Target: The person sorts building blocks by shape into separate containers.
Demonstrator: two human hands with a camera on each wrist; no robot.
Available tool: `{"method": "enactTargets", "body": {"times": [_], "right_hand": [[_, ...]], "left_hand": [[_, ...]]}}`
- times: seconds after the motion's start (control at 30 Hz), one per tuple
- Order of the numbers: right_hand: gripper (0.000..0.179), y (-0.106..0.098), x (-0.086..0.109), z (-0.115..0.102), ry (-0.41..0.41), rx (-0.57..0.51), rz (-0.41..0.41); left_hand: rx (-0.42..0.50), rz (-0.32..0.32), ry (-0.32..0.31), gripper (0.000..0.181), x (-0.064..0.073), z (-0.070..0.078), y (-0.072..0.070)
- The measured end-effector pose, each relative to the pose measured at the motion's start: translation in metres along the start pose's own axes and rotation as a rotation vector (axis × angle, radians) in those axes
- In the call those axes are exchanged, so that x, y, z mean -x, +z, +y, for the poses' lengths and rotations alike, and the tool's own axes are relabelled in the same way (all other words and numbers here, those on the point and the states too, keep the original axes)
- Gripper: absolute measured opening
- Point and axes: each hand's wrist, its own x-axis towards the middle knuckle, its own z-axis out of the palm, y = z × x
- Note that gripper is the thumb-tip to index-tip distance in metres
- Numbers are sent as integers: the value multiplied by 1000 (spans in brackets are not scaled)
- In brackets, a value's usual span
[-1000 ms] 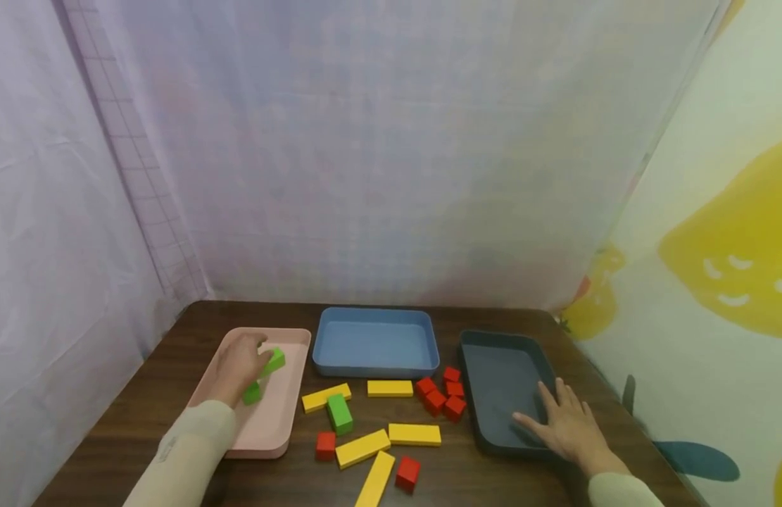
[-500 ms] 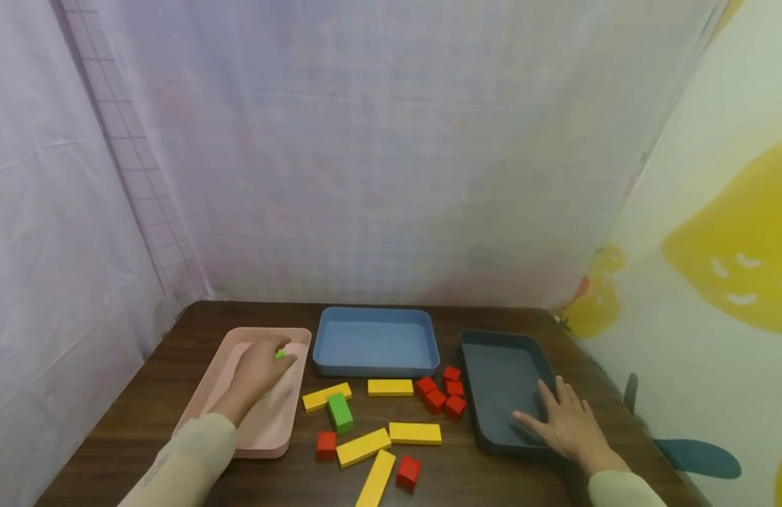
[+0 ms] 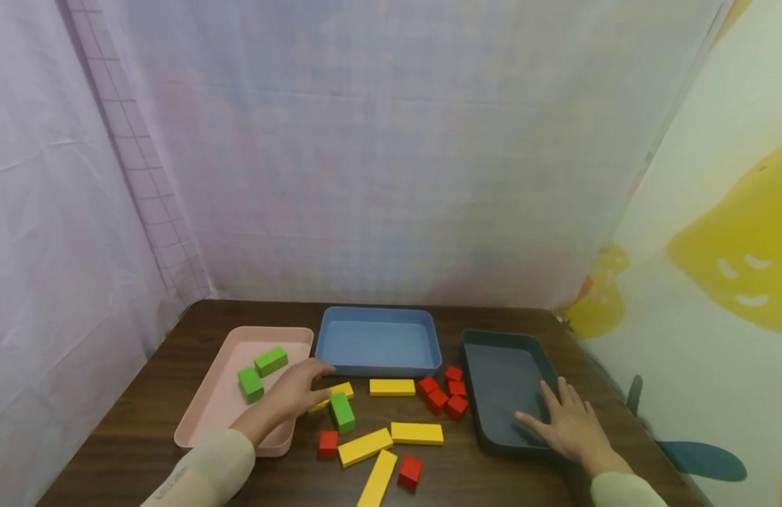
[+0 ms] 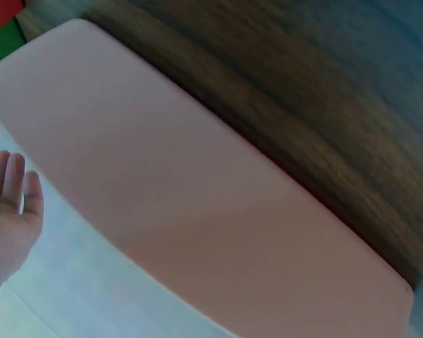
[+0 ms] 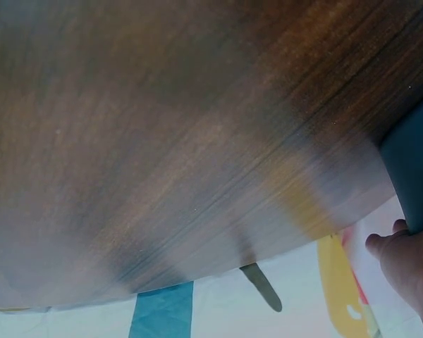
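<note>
Two green blocks lie inside the pink tray on the left. My left hand hovers over that tray's right edge with nothing in it, fingers reaching toward a third green block on the table. Its fingertips overlap a yellow plank in the head view. In the left wrist view the left hand shows relaxed, extended fingers beside the tray wall. My right hand rests with spread fingers at the right rim of the dark grey tray, holding nothing.
A blue tray stands at the back middle. Several red cubes cluster left of the dark tray. More yellow planks and two red cubes lie nearer the front of the brown table.
My left hand has released a green block in the pink tray and moved right, out toward the loose blocks. The right hand has stayed in place.
</note>
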Motion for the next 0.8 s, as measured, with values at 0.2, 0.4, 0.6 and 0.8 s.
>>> {"method": "enactTargets", "body": {"times": [0.2,0.4,0.6,0.8], "right_hand": [[99,1,-1,1,1,8,3],[99,0,-3,1,5,9,7],[99,1,-3,0,5,11,9],[99,1,0,-1,8,15,8]], "left_hand": [[-51,-116,127,44,-2,2,9],[-162,-213,289,45,-5,-1,14],[-179,-196,274,37,-8,-2,18],[-166,-184,283,34,-7,1,25]]}}
